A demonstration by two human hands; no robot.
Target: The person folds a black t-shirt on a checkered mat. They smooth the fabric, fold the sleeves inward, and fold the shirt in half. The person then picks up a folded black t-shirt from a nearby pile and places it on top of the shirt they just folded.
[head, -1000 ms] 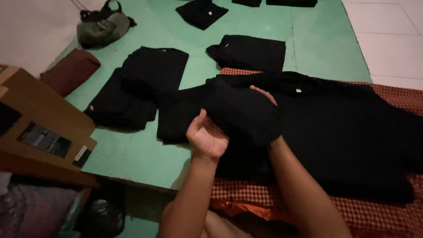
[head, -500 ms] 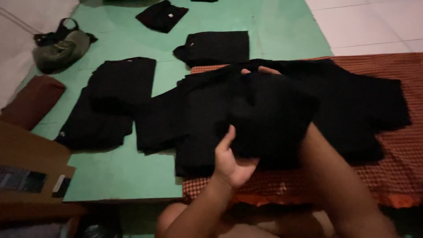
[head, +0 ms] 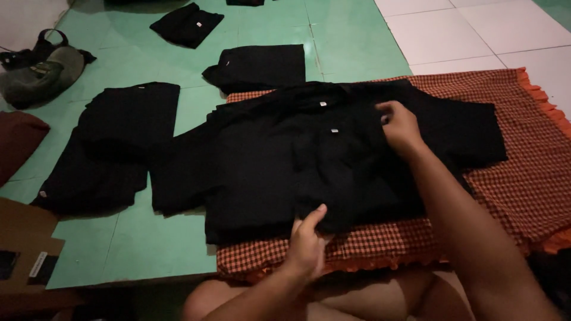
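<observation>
A black shirt, spread on a checked orange cloth, is pinched at its hem by the left hand and near its collar by the right hand.

You see black shirts, an orange-checked cloth, green floor, and white tiles upper right.

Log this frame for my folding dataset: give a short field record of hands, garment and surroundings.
left hand: pinching near hem of the black shirt
right hand: fingers on the shirt's far edge
shirt: spread flat on the orange checked cloth
floor: green mat
nearby: folded black garments, grey bag
</observation>
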